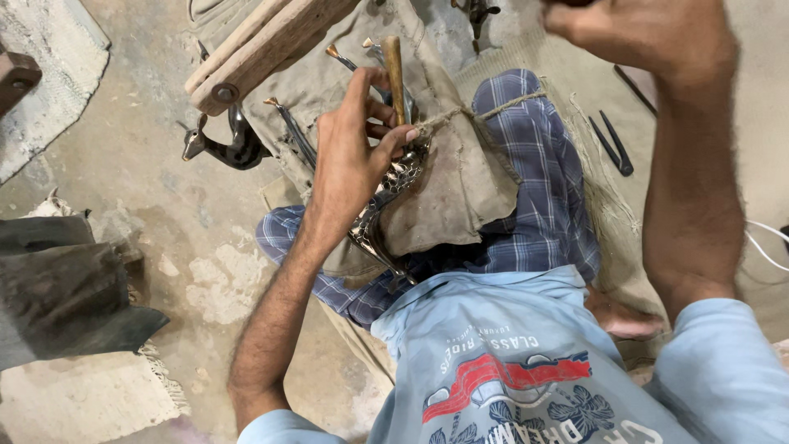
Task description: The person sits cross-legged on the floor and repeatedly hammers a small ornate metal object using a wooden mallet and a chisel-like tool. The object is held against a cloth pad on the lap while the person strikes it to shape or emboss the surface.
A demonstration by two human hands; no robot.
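My left hand [355, 152] grips a wooden-handled chisel [394, 70] upright, its tip set against a shiny carved metal piece [386, 193] lying on a cloth-wrapped, rope-tied pad [460, 181] over my knee. Fingers and thumb close around the handle. My right hand [649, 33] is raised at the top right edge, fisted; what it holds is cut off by the frame.
A dark metal animal figurine [226, 144] lies on the concrete floor at the left, under a wooden block [255, 45]. Several metal tools [296, 131] rest beside the cloth. Black pincers [612, 144] lie on sacking at the right. Dark cloth [66, 288] lies far left.
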